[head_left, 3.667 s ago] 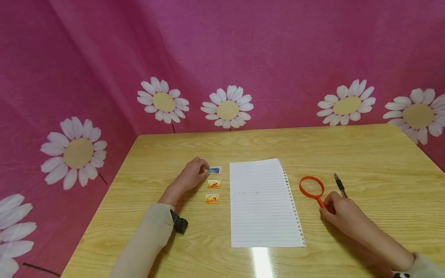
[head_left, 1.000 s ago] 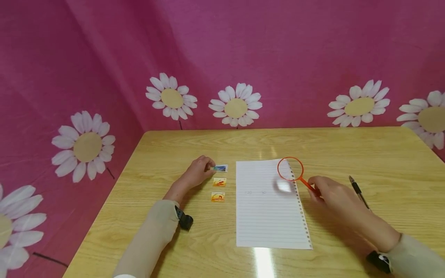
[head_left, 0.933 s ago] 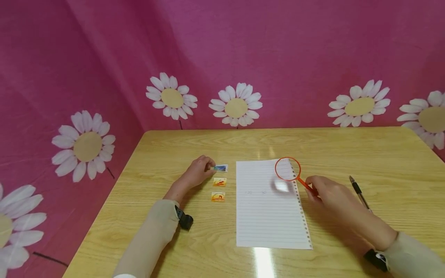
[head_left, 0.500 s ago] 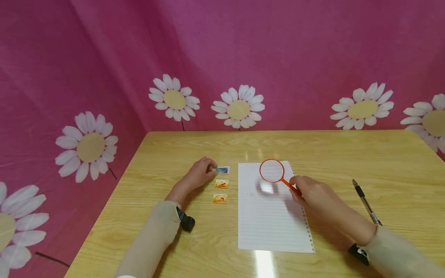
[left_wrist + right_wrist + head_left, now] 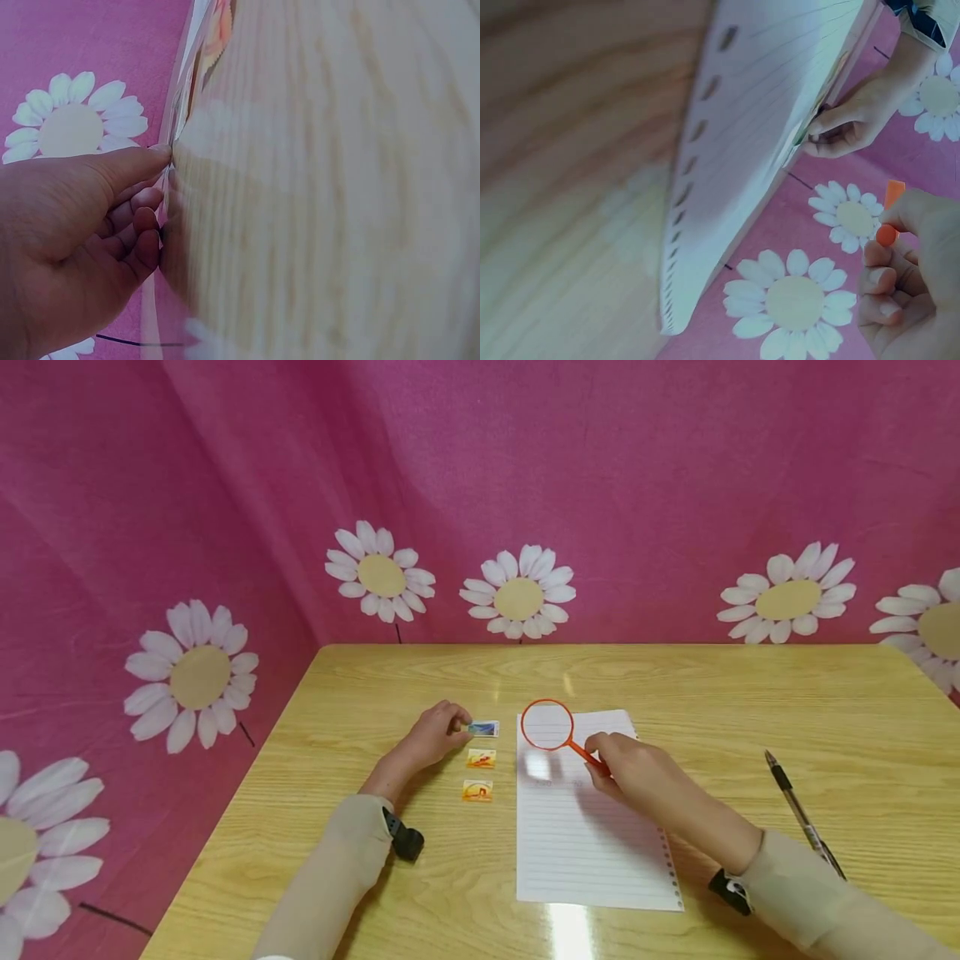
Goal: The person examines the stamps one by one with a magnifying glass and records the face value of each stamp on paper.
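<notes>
My right hand (image 5: 628,774) grips the handle of a red-orange magnifying glass (image 5: 577,748). Its round lens is above the upper left of a lined paper sheet (image 5: 592,860), and its shadow falls on the page. In the right wrist view only the orange handle (image 5: 895,193) shows, between thumb and fingers. Left of the sheet, my left hand (image 5: 432,735) pinches the left edge of a blue postage stamp (image 5: 484,728) on the table. Below that stamp lie two yellow-and-red postage stamps, one (image 5: 481,758) above the other (image 5: 477,791).
A black-gripped pen (image 5: 797,806) lies right of the sheet, with the right sleeve close to its lower end. Faint handwriting is on the page. Behind the wooden table (image 5: 720,693) hangs a pink cloth (image 5: 637,485) with white daisies.
The right hand has taken the magnifying glass up off the table beside the pen and carried it left across the sheet. The left hand has stayed at the blue stamp.
</notes>
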`<state>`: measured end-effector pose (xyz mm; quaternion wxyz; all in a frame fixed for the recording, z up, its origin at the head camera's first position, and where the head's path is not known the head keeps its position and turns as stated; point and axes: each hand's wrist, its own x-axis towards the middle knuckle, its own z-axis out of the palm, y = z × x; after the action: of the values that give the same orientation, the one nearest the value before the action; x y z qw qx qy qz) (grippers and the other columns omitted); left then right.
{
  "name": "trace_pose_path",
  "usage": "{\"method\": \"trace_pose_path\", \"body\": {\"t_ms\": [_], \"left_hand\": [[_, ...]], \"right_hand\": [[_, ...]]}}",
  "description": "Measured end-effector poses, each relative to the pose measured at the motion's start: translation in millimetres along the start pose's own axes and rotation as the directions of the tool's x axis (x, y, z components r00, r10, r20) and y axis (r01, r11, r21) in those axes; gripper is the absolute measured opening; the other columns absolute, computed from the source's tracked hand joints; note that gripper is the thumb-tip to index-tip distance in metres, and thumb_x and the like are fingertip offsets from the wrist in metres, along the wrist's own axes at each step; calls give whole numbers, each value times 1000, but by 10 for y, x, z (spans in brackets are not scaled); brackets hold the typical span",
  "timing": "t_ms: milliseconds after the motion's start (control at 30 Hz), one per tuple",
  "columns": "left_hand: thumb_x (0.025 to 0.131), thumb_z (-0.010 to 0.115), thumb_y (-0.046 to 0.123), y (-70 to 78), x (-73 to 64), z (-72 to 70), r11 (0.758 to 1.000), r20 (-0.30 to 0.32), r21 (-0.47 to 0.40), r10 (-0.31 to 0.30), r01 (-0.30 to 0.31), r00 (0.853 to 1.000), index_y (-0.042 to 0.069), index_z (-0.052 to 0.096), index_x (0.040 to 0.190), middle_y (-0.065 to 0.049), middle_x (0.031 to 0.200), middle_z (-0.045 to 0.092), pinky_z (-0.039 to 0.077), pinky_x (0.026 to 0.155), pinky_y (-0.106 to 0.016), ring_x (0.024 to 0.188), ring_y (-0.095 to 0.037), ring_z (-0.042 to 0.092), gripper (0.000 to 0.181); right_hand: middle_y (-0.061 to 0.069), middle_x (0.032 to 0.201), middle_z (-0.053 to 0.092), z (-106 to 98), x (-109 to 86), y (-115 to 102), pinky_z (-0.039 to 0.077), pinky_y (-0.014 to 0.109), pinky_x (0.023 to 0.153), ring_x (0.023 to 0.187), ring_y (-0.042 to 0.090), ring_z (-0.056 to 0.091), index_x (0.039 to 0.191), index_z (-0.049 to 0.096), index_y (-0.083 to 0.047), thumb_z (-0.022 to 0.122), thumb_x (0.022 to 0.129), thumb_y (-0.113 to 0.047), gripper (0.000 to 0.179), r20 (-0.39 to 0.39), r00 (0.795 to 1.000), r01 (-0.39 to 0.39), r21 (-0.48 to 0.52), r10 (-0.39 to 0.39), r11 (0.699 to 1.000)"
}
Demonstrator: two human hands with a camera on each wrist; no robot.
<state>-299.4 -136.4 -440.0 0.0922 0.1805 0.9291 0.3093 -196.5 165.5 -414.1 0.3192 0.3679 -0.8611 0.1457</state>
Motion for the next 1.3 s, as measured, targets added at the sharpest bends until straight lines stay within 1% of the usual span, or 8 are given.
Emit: {"method": "trace_pose_path", "body": {"t_ms": [233,533,700,967,1133,1300], "left_hand": [[94,64,13,-27,-11,17,1000,-6,-8,21,-21,1000,2,61,109,-9,94,51,40,78,-32,84,-18,46,19],[94,64,12,-39,-21,20,999,-4,-15,30,-30,1000,2,61,108,-8,94,51,40,77,-31,83,-18,46,18],[94,65,12,-30,-20,21,999,-7,-10,34,-34,999,2,62,108,-9,93,51,39,77,-31,83,-18,45,18],[95,64,14,-25,-4,14,999,-8,5,35,-35,999,3,61,109,-8,93,50,38,77,-31,83,-17,44,18],[94,64,13,-30,4,6,999,-12,1,40,-40,999,2,61,109,-8,92,49,38,77,-31,83,-17,45,18],[96,63,15,-53,9,9,999,3,1,35,-35,999,3,60,109,-8,92,48,37,76,-31,82,-17,43,18]], "right_hand": [[-3,66,52,58,101,-85,41,21,46,57,6,45,93,54,-7,76,68,2,34,15,1000,0,22,-1,1000],[0,69,55,132,210,-187,43,22,48,58,8,48,94,54,-6,76,70,2,33,39,999,13,48,-15,999],[0,68,55,169,260,-226,44,22,48,57,8,49,93,54,-7,76,71,1,32,47,999,7,41,-9,999],[-1,69,57,188,311,-250,46,24,51,59,10,52,93,55,-8,75,74,0,29,80,997,-17,32,15,999],[0,68,55,232,316,-251,45,25,50,58,10,50,91,54,-7,75,74,-1,28,92,996,-10,27,8,1000],[1,67,55,272,326,-248,45,24,50,58,10,49,91,54,-7,75,75,-2,28,114,993,-5,26,2,1000]]}}
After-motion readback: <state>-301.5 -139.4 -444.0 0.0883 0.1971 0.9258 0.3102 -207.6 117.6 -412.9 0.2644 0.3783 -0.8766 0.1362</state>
